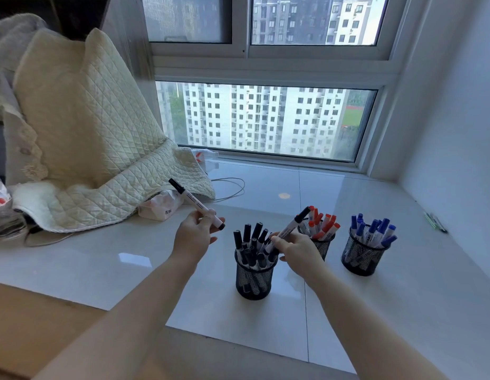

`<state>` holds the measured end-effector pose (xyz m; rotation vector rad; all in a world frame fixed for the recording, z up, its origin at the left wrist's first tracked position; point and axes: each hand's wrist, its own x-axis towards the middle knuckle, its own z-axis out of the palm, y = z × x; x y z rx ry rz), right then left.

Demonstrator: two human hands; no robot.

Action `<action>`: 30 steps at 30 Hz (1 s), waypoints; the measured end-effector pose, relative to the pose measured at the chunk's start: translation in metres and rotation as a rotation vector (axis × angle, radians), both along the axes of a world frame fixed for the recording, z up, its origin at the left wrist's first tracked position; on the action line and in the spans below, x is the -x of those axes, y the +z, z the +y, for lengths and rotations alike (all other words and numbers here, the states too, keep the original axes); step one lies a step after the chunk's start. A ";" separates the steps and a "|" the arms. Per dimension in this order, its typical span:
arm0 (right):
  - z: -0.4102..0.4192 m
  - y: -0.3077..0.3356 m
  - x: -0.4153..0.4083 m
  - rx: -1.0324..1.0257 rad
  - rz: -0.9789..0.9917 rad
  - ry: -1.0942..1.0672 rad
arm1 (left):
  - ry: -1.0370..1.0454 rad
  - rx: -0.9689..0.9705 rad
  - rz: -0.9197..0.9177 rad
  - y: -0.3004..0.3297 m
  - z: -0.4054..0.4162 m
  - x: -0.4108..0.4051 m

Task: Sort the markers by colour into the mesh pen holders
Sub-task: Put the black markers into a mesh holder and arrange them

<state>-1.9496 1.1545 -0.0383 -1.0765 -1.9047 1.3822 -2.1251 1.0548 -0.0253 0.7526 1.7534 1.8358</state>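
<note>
Right now the left hand [194, 237] has its fingers [208, 218] closed round a black-capped marker [196, 204], gripping it near its lower end so the capped tip slants up and away to the far left, above the counter [348, 311]. The right hand [296, 249] pinches a second black marker [289, 229] between thumb and fingertips, its cap pointing up to the far right and its lower end just over the nearest holder.

That near mesh holder [254, 281] is crowded with black-capped markers, standing at mixed angles. Just behind the right hand stands a middle mesh holder [322, 246] filled with red-capped markers [324, 224], partly hidden by the hand. Further right, apart from it, the right-hand mesh holder [360, 259] carries blue-capped markers [375, 231].

On the left of the counter a cream quilted blanket [82, 138] is heaped up, with a small white packet [161, 208] tucked at its near edge and a thin cable [230, 187] looping out beside it. Beyond, the window [265, 119] looks onto tall apartment blocks.
</note>
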 end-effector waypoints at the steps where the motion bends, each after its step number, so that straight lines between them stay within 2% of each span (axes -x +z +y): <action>1: 0.000 0.001 0.001 -0.031 -0.026 0.005 | 0.022 -0.004 0.046 -0.001 -0.001 -0.001; 4: 0.002 0.002 0.002 -0.165 -0.031 -0.029 | 0.065 0.008 0.117 -0.003 -0.003 -0.001; 9: -0.004 0.001 -0.003 -0.522 0.031 -0.130 | 0.077 0.041 0.187 -0.011 -0.006 -0.003; 13: -0.007 0.001 -0.003 -0.750 -0.121 -0.007 | 0.103 0.019 0.280 -0.012 -0.009 -0.008; 15: -0.008 -0.001 0.000 -0.739 -0.194 0.048 | 0.093 0.029 0.298 -0.012 -0.009 -0.010; 21: -0.012 -0.006 0.004 -0.768 -0.108 -0.057 | 0.045 0.036 0.216 -0.015 -0.011 -0.011; 30: -0.007 -0.006 0.004 -0.527 -0.257 0.049 | 0.121 0.036 0.305 -0.026 -0.009 -0.014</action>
